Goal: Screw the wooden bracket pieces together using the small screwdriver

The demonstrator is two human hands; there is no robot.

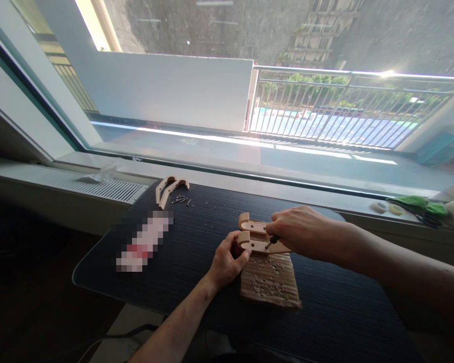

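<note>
Hook (259, 247), nearer of two, is lying left-to-right along the far edge of a pitted pad (292, 290), left hand (227, 259) pinching its curled end, right hand (295, 227) gripping a tool (274, 239) at mid-length.

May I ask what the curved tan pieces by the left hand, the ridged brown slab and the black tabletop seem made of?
Pale tan hook-shaped pieces: probably wood, smoothly finished, judging by their pale colour and rounded edges.
Brown ridged slab: likely corrugated cardboard, rough, given its parallel ridges and pitted surface.
Black tabletop: perhaps wood-grain laminate, from its fine streaks.
</note>
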